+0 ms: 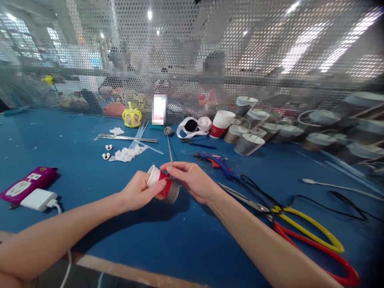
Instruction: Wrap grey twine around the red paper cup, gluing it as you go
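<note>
A red and white paper cup (155, 176) lies tilted in my left hand (141, 191), its white rim toward the left. Grey yarn (172, 193) is wound round the cup's right end. My left thumb presses on the red side, with the other fingers hidden behind the cup. Close to the wrapped end, my right hand (192, 180) pinches the grey yarn strand (170, 150) between thumb and fingers. From there the strand runs back across the table to a small grey yarn ball (168, 131).
Right of my hands lie a blue glue gun (220, 162) and large scissors (279, 212) with red and yellow handles. Stacked cups (222, 122) and several grey-wrapped cups (249, 143) stand at the back right. A purple power strip (30, 186) is at left; a mesh screen (180, 52) rises behind.
</note>
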Demonstrator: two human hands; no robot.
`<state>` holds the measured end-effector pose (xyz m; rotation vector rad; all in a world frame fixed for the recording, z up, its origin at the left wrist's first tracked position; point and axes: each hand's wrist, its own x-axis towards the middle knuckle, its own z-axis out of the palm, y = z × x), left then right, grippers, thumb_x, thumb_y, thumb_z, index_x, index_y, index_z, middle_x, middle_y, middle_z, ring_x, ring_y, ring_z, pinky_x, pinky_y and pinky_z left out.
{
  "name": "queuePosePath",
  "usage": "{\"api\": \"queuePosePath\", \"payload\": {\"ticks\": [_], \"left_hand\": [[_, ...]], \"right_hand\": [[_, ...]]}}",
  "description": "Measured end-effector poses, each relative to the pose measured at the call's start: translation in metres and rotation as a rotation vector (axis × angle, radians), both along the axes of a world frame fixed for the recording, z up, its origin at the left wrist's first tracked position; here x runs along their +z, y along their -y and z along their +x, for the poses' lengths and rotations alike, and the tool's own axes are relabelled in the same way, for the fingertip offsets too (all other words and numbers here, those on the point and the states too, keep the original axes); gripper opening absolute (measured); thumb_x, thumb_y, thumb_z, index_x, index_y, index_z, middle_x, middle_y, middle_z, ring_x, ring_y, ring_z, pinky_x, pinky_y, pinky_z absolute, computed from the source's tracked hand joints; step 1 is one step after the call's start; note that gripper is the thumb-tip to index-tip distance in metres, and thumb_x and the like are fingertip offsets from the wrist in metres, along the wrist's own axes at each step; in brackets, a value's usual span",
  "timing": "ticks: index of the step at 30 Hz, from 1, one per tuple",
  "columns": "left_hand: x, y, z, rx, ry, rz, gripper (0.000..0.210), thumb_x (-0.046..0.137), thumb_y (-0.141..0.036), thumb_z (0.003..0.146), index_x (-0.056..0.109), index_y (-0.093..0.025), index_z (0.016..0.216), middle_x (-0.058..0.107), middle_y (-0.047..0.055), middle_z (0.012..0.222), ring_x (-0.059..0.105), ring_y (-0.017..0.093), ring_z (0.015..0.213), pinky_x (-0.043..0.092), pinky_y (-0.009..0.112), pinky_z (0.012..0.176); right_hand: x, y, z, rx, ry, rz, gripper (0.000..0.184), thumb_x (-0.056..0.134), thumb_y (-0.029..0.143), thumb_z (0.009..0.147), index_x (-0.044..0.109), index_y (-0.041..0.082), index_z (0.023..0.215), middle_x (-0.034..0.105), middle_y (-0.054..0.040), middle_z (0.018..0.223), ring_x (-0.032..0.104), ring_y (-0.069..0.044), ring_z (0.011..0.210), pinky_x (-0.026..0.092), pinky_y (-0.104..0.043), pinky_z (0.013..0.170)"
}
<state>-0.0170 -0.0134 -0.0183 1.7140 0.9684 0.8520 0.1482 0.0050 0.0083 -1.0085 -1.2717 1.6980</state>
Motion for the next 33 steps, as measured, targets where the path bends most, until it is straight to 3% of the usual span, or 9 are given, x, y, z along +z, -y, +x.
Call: {"api": "queuePosePath", "payload": {"ticks": [6, 18, 26, 33], "left_hand": [[0.003, 0.000, 0.003, 0.019, 0.099, -0.091, 0.037, 0.050, -0.044, 0.075, 0.053, -0.011, 0.059, 0.047, -0.002, 0.051, 0.039, 0.007, 0.047, 0.034, 0.018, 0.046], [-0.003, 0.002, 0.002, -0.014, 0.047, -0.107, 0.038, 0.048, -0.043, 0.077, 0.049, -0.010, 0.058, 0.043, -0.002, 0.051, 0.035, 0.006, 0.047, 0.029, 0.018, 0.044], [0.000, -0.003, 0.004, 0.045, 0.174, -0.223, 0.031, 0.055, -0.040, 0.073, 0.055, -0.010, 0.065, 0.051, -0.002, 0.057, 0.041, 0.006, 0.050, 0.035, 0.018, 0.050], [0.002, -0.002, 0.004, 0.058, 0.208, -0.256, 0.028, 0.058, -0.036, 0.070, 0.057, -0.009, 0.065, 0.052, -0.002, 0.057, 0.042, 0.006, 0.050, 0.035, 0.017, 0.050]], "right_hand": [[0.005, 0.003, 0.005, 0.081, 0.064, 0.146, 0.014, 0.068, 0.029, 0.062, 0.070, 0.019, 0.071, 0.060, -0.0021, 0.097, 0.054, -0.013, 0.087, 0.040, -0.028, 0.080], [0.002, 0.011, 0.000, 0.021, 0.148, 0.274, 0.012, 0.064, 0.027, 0.067, 0.061, 0.016, 0.061, 0.055, -0.0002, 0.088, 0.052, -0.010, 0.076, 0.040, -0.025, 0.072], [0.005, 0.010, 0.007, -0.124, 0.192, 0.339, 0.014, 0.062, 0.030, 0.069, 0.056, 0.018, 0.065, 0.059, -0.0003, 0.080, 0.051, -0.011, 0.075, 0.041, -0.025, 0.072], [-0.001, 0.004, 0.011, -0.158, 0.287, 0.388, 0.015, 0.060, 0.033, 0.070, 0.056, 0.018, 0.068, 0.057, -0.0001, 0.074, 0.051, -0.013, 0.071, 0.039, -0.027, 0.069]]}}
